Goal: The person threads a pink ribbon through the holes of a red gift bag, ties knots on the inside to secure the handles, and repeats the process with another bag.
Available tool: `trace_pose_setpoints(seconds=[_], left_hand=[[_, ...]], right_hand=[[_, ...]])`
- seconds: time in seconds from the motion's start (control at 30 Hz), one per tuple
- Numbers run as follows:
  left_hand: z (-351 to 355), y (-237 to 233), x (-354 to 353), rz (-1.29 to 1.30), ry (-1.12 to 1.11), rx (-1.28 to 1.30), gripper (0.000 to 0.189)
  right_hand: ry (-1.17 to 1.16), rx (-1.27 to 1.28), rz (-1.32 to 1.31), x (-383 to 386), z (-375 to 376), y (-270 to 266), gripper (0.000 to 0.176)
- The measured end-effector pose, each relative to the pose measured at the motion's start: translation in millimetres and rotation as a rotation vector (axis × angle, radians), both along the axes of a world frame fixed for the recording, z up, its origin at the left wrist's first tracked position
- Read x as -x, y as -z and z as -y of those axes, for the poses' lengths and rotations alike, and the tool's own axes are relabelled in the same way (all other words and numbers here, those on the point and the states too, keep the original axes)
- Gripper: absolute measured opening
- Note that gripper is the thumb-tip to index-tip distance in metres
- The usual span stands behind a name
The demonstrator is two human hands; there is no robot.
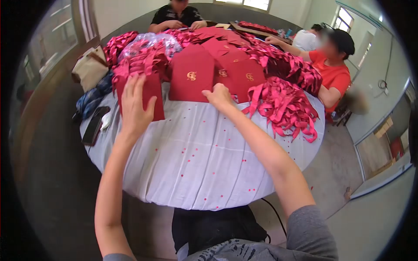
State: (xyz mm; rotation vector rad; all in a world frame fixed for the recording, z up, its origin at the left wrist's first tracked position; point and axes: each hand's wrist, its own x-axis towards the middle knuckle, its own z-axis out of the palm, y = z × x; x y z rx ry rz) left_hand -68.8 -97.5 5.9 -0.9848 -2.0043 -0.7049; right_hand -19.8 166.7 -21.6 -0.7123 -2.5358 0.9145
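Observation:
My left hand lies with fingers outstretched and apart on a plain dark red bag, flat near the left of the table. My right hand has curled fingers, its thumb and fingertips at the lower right corner of a red bag with a gold emblem. The fingertips' grip is partly hidden. Behind it, more red bags with gold emblems overlap in a pile. Loose red ribbon is heaped right of my right hand.
Small red dots are scattered over the white tablecloth. A dark phone, a beige bag and clear plastic are on the left. One person sits across; a person in red and another in white sit right.

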Motion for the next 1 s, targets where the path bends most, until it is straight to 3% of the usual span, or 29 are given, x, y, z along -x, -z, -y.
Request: trace_pose_setpoints(seconds=[0.03, 0.1, 0.13, 0.2, 0.23, 0.27, 0.3, 0.33, 0.43, 0.47, 0.53, 0.57, 0.63, 0.67, 0.73, 0.77, 0.87, 1.0], left_hand=[[-8, 2, -9, 0.016, 0.047, 0.028, 0.058], [-20, 5, -22, 0.143, 0.158, 0.062, 0.049], [-25, 7, -24, 0.196, 0.214, 0.071, 0.048], [-35, 14, -16, 0.338, 0.325, -0.029, 0.043], [-39, 17, -13, 0.365, 0.346, -0.070, 0.043], [-42, 22, -7, 0.341, 0.360, -0.095, 0.046], [-47, 17, -10, 0.302, 0.367, -0.098, 0.053], [-52, 15, -10, 0.190, 0.334, -0.079, 0.057], [-70, -11, -44, 0.081, 0.268, -0.072, 0.055], [-77, -17, -56, 0.033, 0.313, -0.092, 0.049], [-79, -10, -56, 0.067, 0.461, 0.038, 0.043], [-86, -10, -71, 0.139, 0.487, -0.016, 0.041], [-97, -13, -91, -0.042, 0.434, 0.046, 0.043], [-101, -16, -99, -0.061, 0.444, 0.057, 0.043], [-108, -22, -116, -0.019, 0.423, 0.051, 0.041], [-109, -22, -117, -0.022, 0.430, 0.056, 0.040], [-111, -21, -126, 0.076, 0.447, -0.046, 0.039], [-105, -19, -129, 0.043, 0.379, -0.049, 0.037]], right_hand=[[0.037, -0.080, -0.207, 8, -6, 19, 0.045], [-0.028, -0.083, -0.146, 6, -10, 13, 0.045], [-0.010, -0.192, -0.243, 4, -9, 15, 0.044], [-0.050, -0.135, -0.207, -7, -13, 6, 0.040], [-0.110, -0.154, -0.322, -2, -20, 13, 0.039], [-0.163, -0.200, -0.460, -6, -25, 15, 0.032], [-0.243, 0.069, -0.406, -23, -24, 2, 0.027], [-0.331, 0.120, -0.473, -37, -26, 0, 0.024], [-0.507, 0.023, -0.539, -93, -28, -14, 0.022], [-0.543, 0.172, -0.450, -119, -26, -24, 0.023], [-0.580, 0.246, -0.388, -147, -29, -21, 0.024], [-0.554, 0.250, -0.372, -162, -32, -18, 0.023], [-0.597, 0.222, -0.343, -171, -44, -5, 0.020], [-0.490, 0.081, -0.262, -179, -42, -6, 0.026], [-0.366, -0.133, -0.573, -187, -31, -11, 0.047], [-0.313, -0.166, -0.558, -191, -27, -23, 0.065], [-0.279, -0.520, -0.729, -195, -7, -53, 0.069], [-0.383, -0.563, -0.699, -183, 11, -45, 0.050]])
